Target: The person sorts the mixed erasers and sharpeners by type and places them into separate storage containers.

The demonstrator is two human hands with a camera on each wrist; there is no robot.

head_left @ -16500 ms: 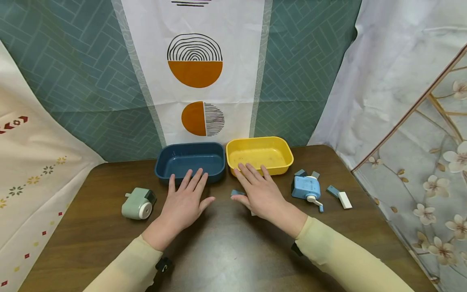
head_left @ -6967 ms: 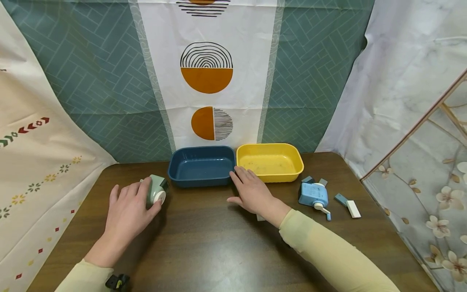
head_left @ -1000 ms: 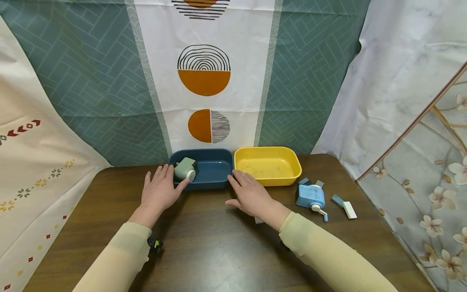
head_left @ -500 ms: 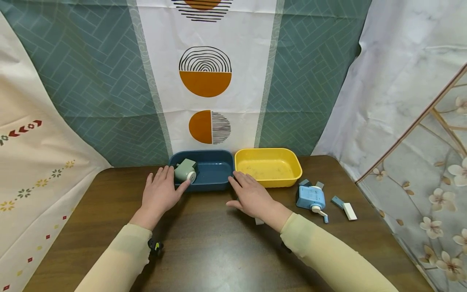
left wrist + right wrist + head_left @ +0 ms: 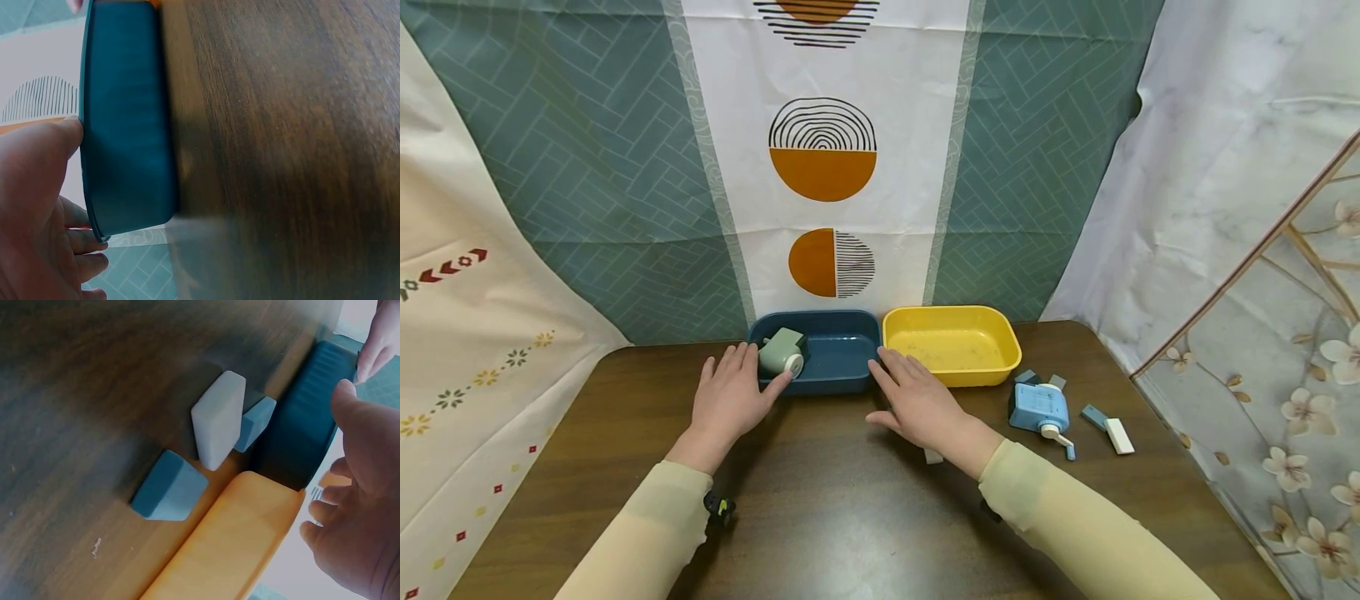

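Observation:
A pale green pencil sharpener (image 5: pixel 781 350) with a round white end lies inside the left part of the dark blue tray (image 5: pixel 838 386). Beside it my left hand (image 5: pixel 727 398) has its fingers extended at the tray's left front rim. The left wrist view shows that thumb against the rim of the blue tray. My right hand (image 5: pixel 921 407), flat with straight fingers, hovers near where the blue and yellow trays meet. Below it, the right wrist view shows a white block (image 5: pixel 220 420), a small blue block (image 5: pixel 255 424) and a larger blue block (image 5: pixel 169 487).
The yellow tray (image 5: pixel 977 377) stands right beside the blue one. On the right lies a light blue crank pencil sharpener (image 5: pixel 1040 406) with small dark blocks behind it. Further right are a blue block (image 5: pixel 1094 415) and a white block (image 5: pixel 1120 437). Curtains (image 5: pixel 1045 150) close off the table's back.
Earlier the green sharpener stood on the table at left; my left hand reached it, and it now lies in the blue tray. During the last second both hands stay nearly still.

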